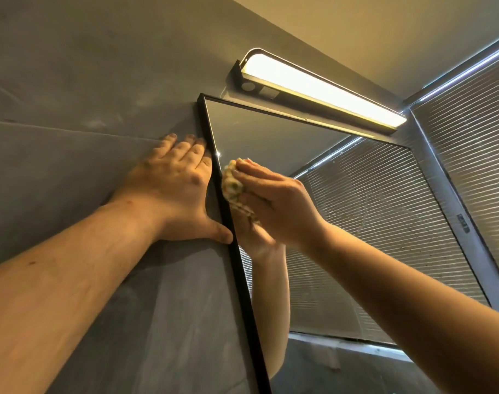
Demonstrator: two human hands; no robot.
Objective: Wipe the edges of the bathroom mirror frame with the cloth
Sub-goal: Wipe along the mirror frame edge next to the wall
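A mirror with a thin black frame (239, 268) hangs on a grey wall; I look up at its upper left corner. My left hand (171, 186) lies flat on the wall with fingers straight, thumb and fingertips touching the frame's left edge. My right hand (274, 200) grips a bunched pale patterned cloth (232, 189) and presses it against the inner side of the left frame edge, on the glass. The hand's reflection shows below it in the mirror.
A lit bar lamp (313, 89) is mounted just above the mirror's top edge. A window with closed slatted blinds (475, 155) stands at the right and is reflected in the glass. Grey wall (72, 95) stretches to the left.
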